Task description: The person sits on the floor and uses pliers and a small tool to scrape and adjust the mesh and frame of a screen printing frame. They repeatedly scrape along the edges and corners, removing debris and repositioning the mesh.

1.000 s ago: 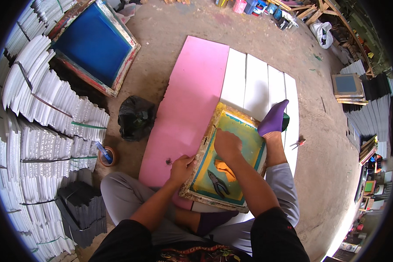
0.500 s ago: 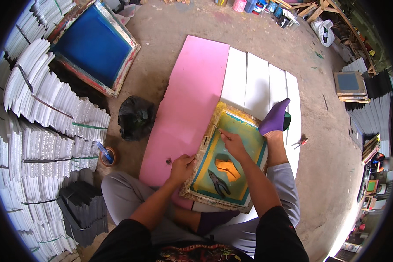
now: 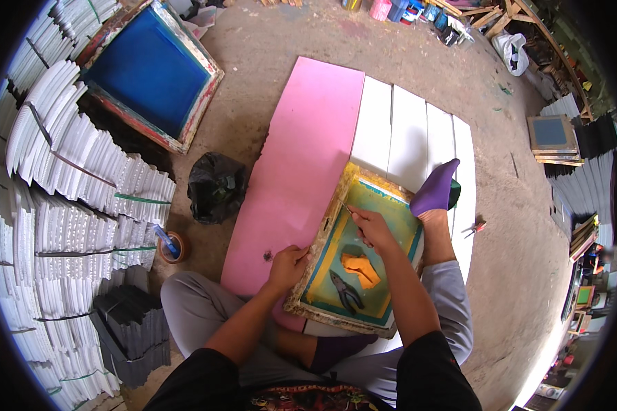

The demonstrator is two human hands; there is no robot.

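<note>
A wooden screen-printing frame with yellow-green mesh lies tilted on the boards between my legs. My left hand is closed at its left edge, thumb and fingers gripping the wood. Over the mesh, my right hand is closed around a slim metal tool, its tip at the frame's upper left side. What kind of tool it is I cannot make out. Dark-handled pliers and a crumpled orange cloth rest on the mesh. Small dark bits lie heaped left of my left hand.
Beneath the frame are a pink board and white boards. A black plastic bag and a brown pot stand left, by strapped white stacks. A blue screen leans behind. Red-handled pliers lie right.
My right hand and the slim tool have shifted slightly down along the frame's left side. The whole view has moved a little; my left hand keeps its place on the frame.
</note>
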